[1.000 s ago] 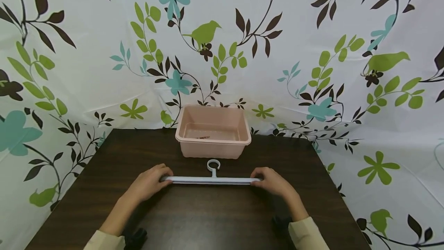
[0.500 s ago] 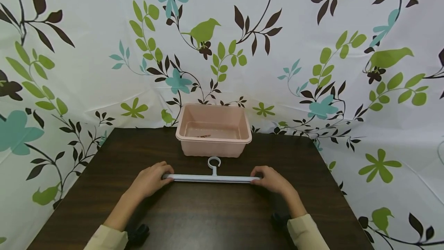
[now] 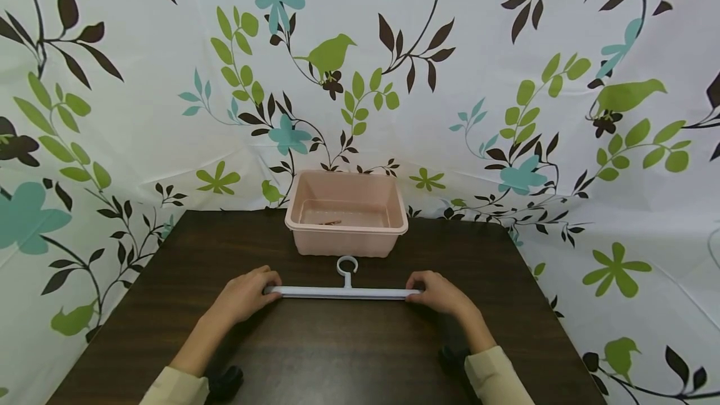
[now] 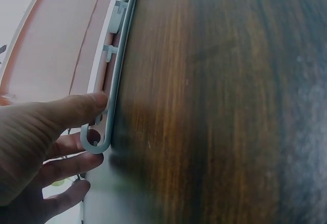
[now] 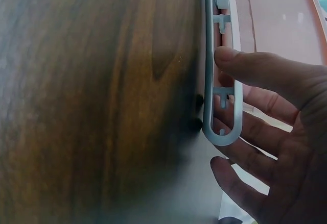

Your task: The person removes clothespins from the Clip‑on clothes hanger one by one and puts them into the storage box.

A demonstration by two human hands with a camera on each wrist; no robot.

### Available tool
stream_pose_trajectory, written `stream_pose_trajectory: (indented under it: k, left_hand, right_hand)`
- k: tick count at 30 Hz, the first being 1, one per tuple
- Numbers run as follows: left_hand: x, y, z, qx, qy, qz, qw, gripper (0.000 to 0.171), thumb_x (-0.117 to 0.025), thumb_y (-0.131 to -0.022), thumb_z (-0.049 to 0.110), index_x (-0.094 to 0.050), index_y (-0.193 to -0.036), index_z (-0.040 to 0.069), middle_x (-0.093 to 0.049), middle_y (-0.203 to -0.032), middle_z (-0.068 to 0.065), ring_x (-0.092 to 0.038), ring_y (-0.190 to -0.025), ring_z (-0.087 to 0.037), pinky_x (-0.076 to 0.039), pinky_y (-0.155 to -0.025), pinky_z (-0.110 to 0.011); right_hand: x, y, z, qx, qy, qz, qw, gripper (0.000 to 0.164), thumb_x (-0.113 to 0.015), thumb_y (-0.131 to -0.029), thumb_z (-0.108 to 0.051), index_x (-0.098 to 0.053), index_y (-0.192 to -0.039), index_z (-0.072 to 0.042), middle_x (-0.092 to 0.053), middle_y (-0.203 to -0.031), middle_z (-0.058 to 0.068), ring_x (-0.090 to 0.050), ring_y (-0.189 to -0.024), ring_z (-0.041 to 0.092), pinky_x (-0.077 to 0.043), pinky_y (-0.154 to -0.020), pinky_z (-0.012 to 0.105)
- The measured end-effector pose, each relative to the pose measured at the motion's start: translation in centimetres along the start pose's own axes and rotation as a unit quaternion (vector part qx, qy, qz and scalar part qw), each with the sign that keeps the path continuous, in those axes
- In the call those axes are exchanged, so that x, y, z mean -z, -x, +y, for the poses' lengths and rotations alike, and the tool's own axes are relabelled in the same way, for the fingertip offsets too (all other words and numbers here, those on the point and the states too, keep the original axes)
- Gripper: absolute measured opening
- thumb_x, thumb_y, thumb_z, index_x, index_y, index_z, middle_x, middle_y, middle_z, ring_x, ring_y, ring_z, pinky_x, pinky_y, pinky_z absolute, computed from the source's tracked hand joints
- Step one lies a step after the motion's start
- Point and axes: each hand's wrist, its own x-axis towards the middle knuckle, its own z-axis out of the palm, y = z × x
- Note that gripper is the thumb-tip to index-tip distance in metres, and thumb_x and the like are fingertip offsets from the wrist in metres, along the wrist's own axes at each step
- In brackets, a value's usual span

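A pale blue-white plastic hanger (image 3: 343, 293) with a straight bar and a round hook is held between both hands, its hook pointing toward the pink basin. My left hand (image 3: 247, 295) pinches the bar's left end between thumb and fingers. At the opposite end, my right hand (image 3: 441, 295) grips the bar the same way. Close up in the left wrist view, the hanger (image 4: 110, 81) is a narrow loop with rounded ends and small inner clips. The right wrist view shows the thumb on the near side of the hanger (image 5: 209, 76), with fingers behind it.
A pink plastic basin (image 3: 345, 242) stands at the back of the dark wood table (image 3: 337, 349), just beyond the hook. Something small and reddish-brown (image 3: 330, 222) lies in the basin. A white cloth (image 3: 360, 142) printed with leaves and birds hangs behind the table.
Both hands keep their hold on the hanger. The hanger stays almost in place; the whole head view shifts slightly.
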Motion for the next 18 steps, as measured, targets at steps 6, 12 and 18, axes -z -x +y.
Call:
stream_pose_trajectory:
  k: [6, 12, 18]
  left_hand:
    - [-0.10, -0.06, 0.00, -0.001, -0.002, 0.001, 1.0000, 0.012, -0.083, -0.096, 0.030, -0.072, -0.096, 0.026, -0.059, -0.093, 0.009, -0.053, -0.076, -0.008, -0.047, -0.066, -0.035]
    - [0.10, -0.26, 0.17, 0.005, -0.001, -0.014, 0.9999, 0.012, -0.083, -0.096, 0.029, -0.072, -0.098, 0.025, -0.062, -0.095, 0.008, -0.054, -0.079, -0.010, -0.050, -0.070, -0.039]
    - [0.19, -0.32, 0.04, 0.002, 0.015, -0.025, 0.9996, 0.018, -0.082, -0.097, 0.034, -0.075, -0.109, 0.022, -0.066, -0.104, 0.004, -0.062, -0.089, -0.012, -0.056, -0.077, -0.044]
  right_hand:
    - [-0.02, -0.18, -0.01, 0.006, 0.006, 0.003, 1.000, 0.011, -0.084, -0.095, -0.023, -0.074, -0.098, -0.018, -0.072, -0.103, -0.001, -0.060, -0.091, 0.016, -0.053, -0.083, 0.040]
    - [-0.11, -0.21, 0.06, 0.014, 0.011, 0.006, 1.000, 0.012, -0.084, -0.095, -0.023, -0.074, -0.098, -0.017, -0.072, -0.102, -0.001, -0.061, -0.092, 0.016, -0.053, -0.083, 0.039]
    - [-0.22, -0.11, 0.24, 0.019, -0.006, 0.009, 1.000, 0.021, -0.084, -0.095, -0.023, -0.075, -0.110, -0.011, -0.073, -0.108, 0.003, -0.063, -0.097, 0.018, -0.055, -0.086, 0.042]
